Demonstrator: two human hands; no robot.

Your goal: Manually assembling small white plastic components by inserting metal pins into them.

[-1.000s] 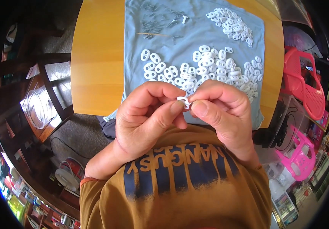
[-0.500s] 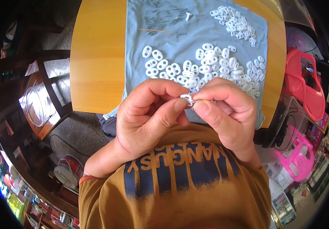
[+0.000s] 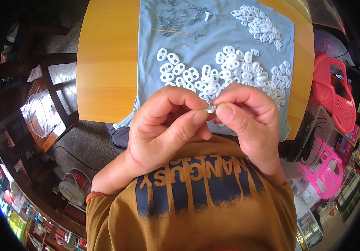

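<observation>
Just above my shirt front, my left hand (image 3: 163,129) pinches a small white plastic piece (image 3: 210,110) between thumb and forefinger. Facing it, my right hand (image 3: 251,123) holds a tiny metal spring (image 3: 216,106) in a thumb-and-finger pinch, its end against the white piece. Fingertips hide most of both parts, so I cannot tell how far the spring sits inside. Beyond my hands, many white oval two-hole cord-lock pieces (image 3: 232,65) lie loose on a blue-grey cloth (image 3: 222,33).
Small white pieces (image 3: 265,30) are heaped at the cloth's far right. Loose springs (image 3: 169,21), a thin wooden stick (image 3: 171,32) and a white T-shaped piece (image 3: 207,16) lie far left of centre. The wooden table (image 3: 104,67) shows either side; a red plastic chair (image 3: 334,92) stands right.
Both hands have shifted slightly, with the fingertips a little further right. The white piece has turned between my fingers, and its open loop no longer shows.
</observation>
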